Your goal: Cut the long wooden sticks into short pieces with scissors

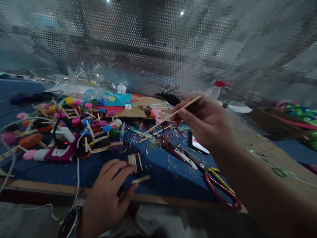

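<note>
My right hand (205, 122) is raised over the table, pinching a long thin wooden stick (170, 115) between thumb and fingers. The stick slants down to the left. Near the front edge, my left hand (111, 188) rests palm down with its fingers apart, holding nothing. Its fingertips are at a row of short cut sticks (133, 162). A short flat wooden piece (141, 179) lies between its thumb and index finger, apart from the row. To the right lie a red box cutter (178, 152) and pliers (218, 181) with red and yellow handles.
Many stick models with coloured round caps (106, 129) crowd the left side, around a purple power strip (61, 148) with white cables. A pink glue gun (156, 115) lies behind the scraps. A phone (200, 145) is under my right hand. A cardboard box (272, 119) stands right.
</note>
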`<state>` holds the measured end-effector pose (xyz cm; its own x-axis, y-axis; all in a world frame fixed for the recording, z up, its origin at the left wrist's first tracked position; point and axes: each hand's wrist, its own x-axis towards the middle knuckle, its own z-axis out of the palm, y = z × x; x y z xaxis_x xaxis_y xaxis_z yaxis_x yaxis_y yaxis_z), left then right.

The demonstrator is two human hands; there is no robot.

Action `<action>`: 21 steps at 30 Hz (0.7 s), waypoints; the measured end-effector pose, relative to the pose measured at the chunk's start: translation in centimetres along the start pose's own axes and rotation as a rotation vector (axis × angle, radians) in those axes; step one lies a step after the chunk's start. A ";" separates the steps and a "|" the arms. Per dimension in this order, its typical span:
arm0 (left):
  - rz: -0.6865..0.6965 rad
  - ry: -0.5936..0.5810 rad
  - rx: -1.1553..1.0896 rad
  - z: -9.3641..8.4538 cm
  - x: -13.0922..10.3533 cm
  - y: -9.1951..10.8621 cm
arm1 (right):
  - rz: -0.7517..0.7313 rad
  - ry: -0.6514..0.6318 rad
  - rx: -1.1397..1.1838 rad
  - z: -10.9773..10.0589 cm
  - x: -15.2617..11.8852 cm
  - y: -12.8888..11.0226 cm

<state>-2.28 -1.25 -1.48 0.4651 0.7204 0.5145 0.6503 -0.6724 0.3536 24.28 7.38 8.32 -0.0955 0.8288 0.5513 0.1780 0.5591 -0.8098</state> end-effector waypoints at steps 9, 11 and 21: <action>0.019 0.012 -0.152 -0.5 0.1 -0.5 | 0.508 -0.048 0.451 2.2 -9.2 -1.4; 0.080 -0.033 -0.223 -0.7 0.1 -0.5 | 0.536 0.037 0.516 2.5 -11.2 -1.2; 0.071 0.008 -0.257 -1.0 0.3 -0.5 | 0.592 0.386 0.591 4.0 -15.2 0.8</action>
<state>-3.10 -0.88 -0.75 0.4986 0.6693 0.5508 0.4417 -0.7429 0.5029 21.97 -4.69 -1.49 0.2038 0.9781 -0.0430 -0.4457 0.0536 -0.8936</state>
